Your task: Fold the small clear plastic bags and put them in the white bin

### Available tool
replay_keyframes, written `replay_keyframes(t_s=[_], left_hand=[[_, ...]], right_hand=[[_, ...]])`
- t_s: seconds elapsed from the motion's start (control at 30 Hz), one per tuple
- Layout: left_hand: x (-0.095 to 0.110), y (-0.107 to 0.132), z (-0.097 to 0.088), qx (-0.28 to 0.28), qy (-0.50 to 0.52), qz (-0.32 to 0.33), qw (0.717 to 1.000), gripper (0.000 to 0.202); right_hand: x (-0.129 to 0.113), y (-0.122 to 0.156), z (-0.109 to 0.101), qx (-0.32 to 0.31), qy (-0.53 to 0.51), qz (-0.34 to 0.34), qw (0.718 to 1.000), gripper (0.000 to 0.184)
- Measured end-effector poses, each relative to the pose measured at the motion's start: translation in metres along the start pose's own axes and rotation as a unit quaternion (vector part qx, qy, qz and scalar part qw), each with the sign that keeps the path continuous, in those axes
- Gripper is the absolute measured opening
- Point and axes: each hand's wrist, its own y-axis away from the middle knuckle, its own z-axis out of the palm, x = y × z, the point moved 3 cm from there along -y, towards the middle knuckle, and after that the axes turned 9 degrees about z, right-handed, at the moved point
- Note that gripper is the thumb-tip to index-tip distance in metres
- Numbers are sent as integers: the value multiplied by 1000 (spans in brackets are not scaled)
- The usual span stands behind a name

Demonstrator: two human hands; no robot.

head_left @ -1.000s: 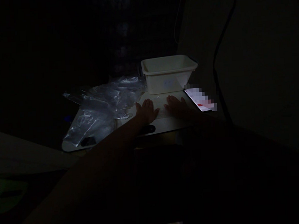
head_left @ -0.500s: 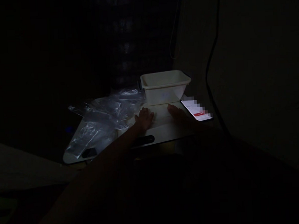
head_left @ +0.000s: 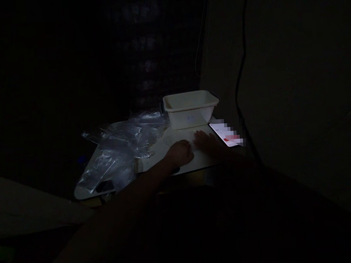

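Observation:
My left hand [head_left: 181,153] is over the front half of a small white table [head_left: 156,162], its fingers curled in. Whatever they hold, if anything, is hidden in the dark. Just to its right, my right hand [head_left: 206,140] lies flat on the tabletop with fingers spread and nothing visibly gripped. A faint, glossy patch shows around the fingers, too dim to name. Left of both hands, crumpled clear plastic bags [head_left: 119,145] cover much of the table. Behind the hands stands a white plastic tub [head_left: 189,116].
A lit phone [head_left: 226,136] rests at the table's right edge, close to my right forearm. A dark cable [head_left: 240,70] hangs down the wall on the right. The table has a dark handle slot [head_left: 105,186] at its front left. The room is very dark.
My left hand has shifted right and nearer to me, and its spread fingers have curled in. My right hand stays flat, slightly nearer to me. The view has tilted a little.

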Motion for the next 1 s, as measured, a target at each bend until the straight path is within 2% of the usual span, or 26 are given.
replay_keyframes(t_s=[0.17,0.33,0.47,0.63,0.77,0.93,1.0], left_hand=[[18,-6,-4,-40,-31,-42,998,28],[21,-6,-7,-64,-37,-81,994,35],[21,-7,-5,-80,-31,-84,993,39],[23,-9,-8,-78,-21,-92,992,34],[25,-9,-10,-89,-14,-88,992,30],[28,-10,-11,-92,13,-93,991,27],[29,-11,-11,-91,22,-97,991,28]], right_hand=[[8,-5,3,8,10,1,1000,37],[15,-5,-1,2,8,-16,1000,38],[17,-4,-5,-13,-8,-18,1000,39],[19,-2,-7,13,-25,-38,999,39],[21,-4,-4,-14,-28,-30,999,39],[22,-3,1,12,-54,-35,998,40],[23,-4,4,3,-69,-30,997,41]])
